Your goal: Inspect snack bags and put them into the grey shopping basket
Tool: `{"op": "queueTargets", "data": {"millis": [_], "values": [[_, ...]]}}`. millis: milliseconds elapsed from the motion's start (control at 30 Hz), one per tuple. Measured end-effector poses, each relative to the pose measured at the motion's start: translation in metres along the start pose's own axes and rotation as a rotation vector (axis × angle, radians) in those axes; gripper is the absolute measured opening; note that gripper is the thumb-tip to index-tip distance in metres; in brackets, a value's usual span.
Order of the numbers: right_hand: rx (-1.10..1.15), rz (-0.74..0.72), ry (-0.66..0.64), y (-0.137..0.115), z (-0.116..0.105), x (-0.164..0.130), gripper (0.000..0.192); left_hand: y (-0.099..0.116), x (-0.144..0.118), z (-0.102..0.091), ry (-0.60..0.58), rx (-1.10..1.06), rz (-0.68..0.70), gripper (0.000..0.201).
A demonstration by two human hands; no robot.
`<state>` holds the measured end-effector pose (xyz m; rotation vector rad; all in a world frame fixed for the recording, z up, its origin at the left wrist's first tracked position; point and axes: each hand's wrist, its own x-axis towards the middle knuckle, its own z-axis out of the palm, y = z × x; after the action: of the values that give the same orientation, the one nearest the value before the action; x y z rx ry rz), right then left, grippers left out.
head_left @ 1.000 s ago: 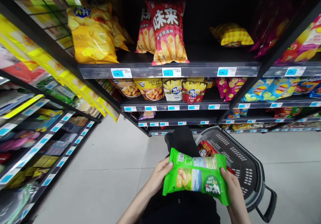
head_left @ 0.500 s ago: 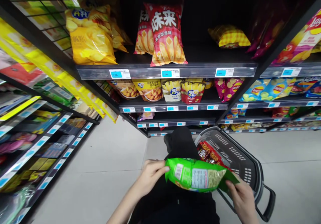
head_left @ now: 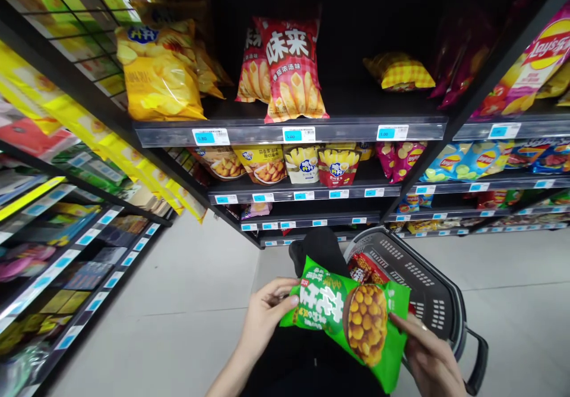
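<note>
Green snack bag [head_left: 345, 317] flipped since earlier frame: printed front now shown, back label no longer seen.
Bag is gripped at both ends by left hand [head_left: 266, 317] and right hand [head_left: 430, 355], fingers closed on it, above the grey shopping basket [head_left: 427, 284].

The green snack bag [head_left: 351, 320] between the hands is thin plastic film, glossy and crinkled, with highlights along its folds. Just beyond the right hand [head_left: 431, 361], the dark shopping basket [head_left: 427, 290] is matt moulded plastic, perforated with rows of slots; the red packet [head_left: 367, 269] inside it is shiny foil-like film. Under both hands the floor [head_left: 187, 290] is smooth pale tile with a dull sheen. Far above the hands, the shelf edge [head_left: 289, 130] looks like dark metal fronted by a clear glossy plastic strip holding paper price labels [head_left: 299, 135].
</note>
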<state>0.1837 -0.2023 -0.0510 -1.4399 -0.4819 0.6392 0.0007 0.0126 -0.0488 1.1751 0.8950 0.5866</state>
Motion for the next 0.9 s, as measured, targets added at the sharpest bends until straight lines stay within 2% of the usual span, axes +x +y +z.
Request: {"op": "queueTargets", "data": {"millis": [67, 167, 267, 367, 500, 600, 667, 767, 900], "values": [[0.034, 0.087, 0.04, 0.01, -0.001, 0.001, 0.036, 0.001, 0.003, 0.005, 0.036, -0.079, 0.002, 0.025], [-0.092, 0.169, 0.207, 0.018, 0.002, 0.001, 0.034, 0.007, 0.003, 0.012, 0.102, -0.167, 0.004, 0.037], [-0.074, 0.142, 0.364, 0.017, 0.007, -0.001, 0.045, 0.012, 0.001, 0.018, 0.175, -0.22, 0.009, 0.04], [-0.001, 0.138, 0.428, 0.015, 0.01, 0.0, 0.058, 0.015, 0.001, 0.024, 0.173, -0.286, -0.031, 0.044], [0.095, 0.191, 0.363, 0.019, 0.008, 0.006, 0.044, 0.018, 0.004, 0.028, 0.082, -0.277, -0.072, 0.043], [0.119, 0.183, 0.291, 0.021, 0.003, 0.01, 0.034, 0.019, 0.007, 0.027, -0.094, -0.188, -0.146, 0.035], [0.097, 0.174, 0.194, 0.019, -0.001, 0.011, 0.029, 0.018, 0.007, 0.026, -0.161, -0.167, -0.187, 0.032], [0.074, 0.151, 0.05, 0.016, -0.004, 0.012, 0.023, 0.018, 0.004, 0.028, -0.131, -0.18, -0.172, 0.036], [0.061, 0.163, 0.021, 0.016, -0.001, 0.014, 0.025, 0.018, -0.001, 0.034, -0.067, -0.121, -0.07, 0.043]]}}
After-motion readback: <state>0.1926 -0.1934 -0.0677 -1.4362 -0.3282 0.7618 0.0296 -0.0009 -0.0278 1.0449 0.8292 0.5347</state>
